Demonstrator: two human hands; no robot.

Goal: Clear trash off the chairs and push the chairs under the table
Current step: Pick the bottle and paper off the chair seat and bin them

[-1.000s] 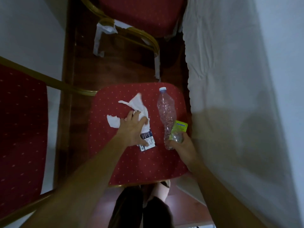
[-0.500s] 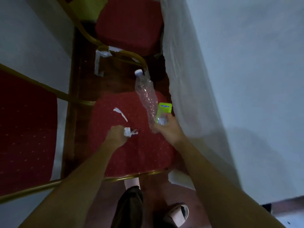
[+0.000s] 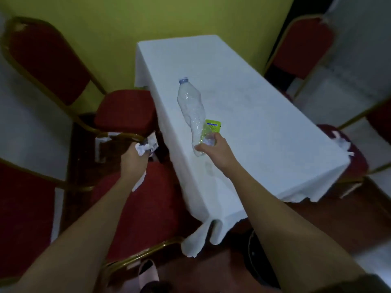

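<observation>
Bottle point(image 3: 191, 108) lifted over table point(image 3: 264, 123), empty, crushed, right hand point(image 3: 213, 148) clasping it.

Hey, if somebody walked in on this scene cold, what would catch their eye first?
Probably the crushed clear bottle and green Mentos pack, both gripped in the right hand above the white-clothed table. Next, the crumpled paper scraps bunched in the left hand over the near red chair. More white paper lies on a chair at the table's right.

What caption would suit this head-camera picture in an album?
Right hand holds a crushed bottle and green packet; left hand clutches crumpled paper.
</observation>
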